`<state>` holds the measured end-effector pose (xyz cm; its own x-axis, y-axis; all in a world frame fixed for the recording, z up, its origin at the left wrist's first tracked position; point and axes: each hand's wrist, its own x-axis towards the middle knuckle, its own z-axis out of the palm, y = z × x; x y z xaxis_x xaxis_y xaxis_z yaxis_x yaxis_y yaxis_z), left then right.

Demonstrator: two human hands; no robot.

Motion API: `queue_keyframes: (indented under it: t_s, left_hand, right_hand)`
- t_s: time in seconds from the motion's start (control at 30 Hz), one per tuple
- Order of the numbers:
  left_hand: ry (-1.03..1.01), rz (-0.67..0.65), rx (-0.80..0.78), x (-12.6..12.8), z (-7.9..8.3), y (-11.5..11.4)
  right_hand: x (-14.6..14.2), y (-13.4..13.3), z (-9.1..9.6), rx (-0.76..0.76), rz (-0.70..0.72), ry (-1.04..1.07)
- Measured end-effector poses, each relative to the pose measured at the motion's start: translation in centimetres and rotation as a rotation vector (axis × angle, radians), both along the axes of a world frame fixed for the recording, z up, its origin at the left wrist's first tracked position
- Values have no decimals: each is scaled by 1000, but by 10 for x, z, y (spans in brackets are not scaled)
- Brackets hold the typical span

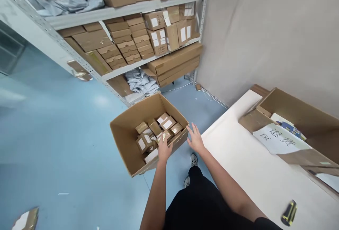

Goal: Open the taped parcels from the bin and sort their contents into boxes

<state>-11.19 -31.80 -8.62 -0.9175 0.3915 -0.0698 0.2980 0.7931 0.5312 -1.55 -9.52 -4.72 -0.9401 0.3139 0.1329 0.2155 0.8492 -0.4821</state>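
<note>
A large open cardboard box (pixel 120 145) stands in front of me, with several small brown parcels (pixel 155 127) bearing white labels inside it. My left hand (pixel 164 149) is over the box's near rim, its fingers stretched apart toward the parcels; whether its fingertips touch one I cannot tell. At the box's right corner is my right hand (pixel 196 139), fingers spread, close to or just touching the cardboard. Neither hand is wrapped round anything.
A metal shelf (pixel 127 9) holds stacked cartons and grey plastic bags (pixel 141 82). On the right, a white table (pixel 230 152) carries an open carton (pixel 254 120) with a handwritten paper sign (pixel 280 140) and a yellow-black box cutter (pixel 289 213). A parcel (pixel 28 219) lies on the blue floor.
</note>
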Motion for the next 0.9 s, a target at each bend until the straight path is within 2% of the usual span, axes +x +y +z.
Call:
queue_keyframes:
  t_s: [0.13, 0.27, 0.4, 0.5, 0.57, 0.67, 0.77, 0.9]
  left_hand:
    - [-10, 41, -73, -37, -9, 6]
    - [-7, 65, -113, -85, -9, 8]
    - [-25, 198, -99, -129, -10, -12]
    - [-62, 245, -74, -150, -27, -34]
    - [-123, 269, -68, -158, -50, -46]
    - [-250, 298, -85, -169, -100, -59]
    - [-360, 280, -93, -179, -161, -70]
    - [-497, 289, -112, -189, -245, -88]
  right_hand:
    - [-56, 14, -16, -62, 82, -56]
    - [-111, 26, -26, -127, 108, -118]
    - [-157, 23, -33, -144, 178, -153]
    - [-186, 11, -45, -121, 235, -169]
    - [-203, -1, -60, -112, 243, -207]
    - [-228, -25, -95, -107, 243, -298]
    - [-251, -54, -143, -107, 288, -391]
    - [-275, -92, -221, -36, 360, -604]
